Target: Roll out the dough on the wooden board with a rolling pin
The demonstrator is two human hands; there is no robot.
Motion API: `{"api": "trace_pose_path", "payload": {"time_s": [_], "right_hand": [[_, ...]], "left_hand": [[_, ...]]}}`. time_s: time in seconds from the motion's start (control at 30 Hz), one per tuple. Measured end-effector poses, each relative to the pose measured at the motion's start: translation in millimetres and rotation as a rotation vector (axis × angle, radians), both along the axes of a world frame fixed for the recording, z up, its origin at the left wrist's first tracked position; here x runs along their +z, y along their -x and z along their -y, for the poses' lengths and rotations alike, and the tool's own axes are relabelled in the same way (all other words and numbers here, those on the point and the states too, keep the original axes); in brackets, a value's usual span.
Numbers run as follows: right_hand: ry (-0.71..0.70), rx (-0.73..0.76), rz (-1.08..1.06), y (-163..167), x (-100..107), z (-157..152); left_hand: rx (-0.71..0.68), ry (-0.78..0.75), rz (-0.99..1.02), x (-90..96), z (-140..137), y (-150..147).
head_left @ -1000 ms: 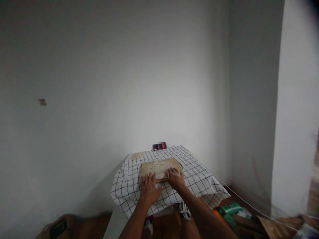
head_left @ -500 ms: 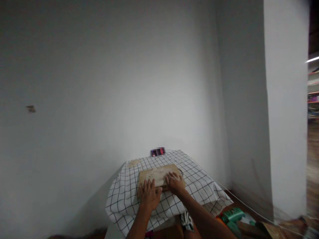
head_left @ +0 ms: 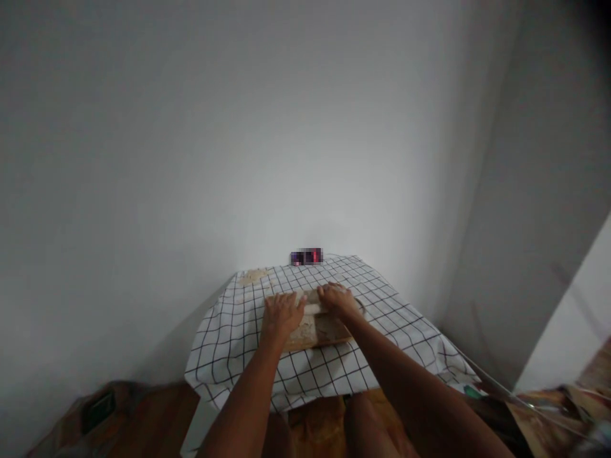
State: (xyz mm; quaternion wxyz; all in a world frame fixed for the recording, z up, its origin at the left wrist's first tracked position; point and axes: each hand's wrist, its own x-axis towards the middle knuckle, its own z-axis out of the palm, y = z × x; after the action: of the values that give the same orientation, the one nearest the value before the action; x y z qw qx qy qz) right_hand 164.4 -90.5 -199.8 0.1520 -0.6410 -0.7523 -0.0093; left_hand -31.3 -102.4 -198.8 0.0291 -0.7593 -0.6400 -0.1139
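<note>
A wooden board (head_left: 292, 346) lies on a checked cloth, with thin, pale, floury dough (head_left: 317, 329) spread over it. Across the far part of the board runs a pale rolling pin (head_left: 314, 310); only its middle shows between my hands. My left hand (head_left: 282, 312) is over the pin's left end, fingers draped forward and down. Over its right end, my right hand (head_left: 338, 299) has its fingers bent across the top. Both palms cover the ends of the pin, so the exact grip is partly hidden.
The white checked cloth (head_left: 382, 324) covers a small table against a grey wall (head_left: 305, 159). Floury residue (head_left: 254, 276) is at the back left, and a blurred dark object (head_left: 306, 256) stands at the back edge. A pale cable (head_left: 470, 362) runs along the right.
My hands have moved forward, from the near part of the board to its far part, along with the rolling pin. The near dough is now uncovered. The camera view has tilted down.
</note>
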Motion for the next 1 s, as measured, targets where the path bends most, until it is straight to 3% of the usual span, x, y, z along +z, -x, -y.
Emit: {"api": "trace_pose_path", "payload": {"time_s": [0.2,0.4,0.73,0.87,1.0], "right_hand": [[0.083,-0.170,-0.181,-1.0,-7.9,-64.1],[0.107,-0.173,-0.199,-6.2,-15.1,-99.5],[0.089,-0.145,-0.198,-6.7,-22.3,-119.2],[0.127,-0.145,-0.178,-6.2,-21.7,-108.9],[0.149,-0.133,-0.095,-4.0,-16.0,-83.9]], "left_hand": [[0.029,0.061,0.080,-3.4,-63.5,-3.3],[0.063,0.142,0.120,3.1,-94.9,-5.5],[0.060,0.211,0.084,3.6,-109.7,-1.9],[0.037,0.289,0.028,3.0,-103.8,-1.9],[0.031,0.244,-0.013,3.4,-83.5,-2.0]]}}
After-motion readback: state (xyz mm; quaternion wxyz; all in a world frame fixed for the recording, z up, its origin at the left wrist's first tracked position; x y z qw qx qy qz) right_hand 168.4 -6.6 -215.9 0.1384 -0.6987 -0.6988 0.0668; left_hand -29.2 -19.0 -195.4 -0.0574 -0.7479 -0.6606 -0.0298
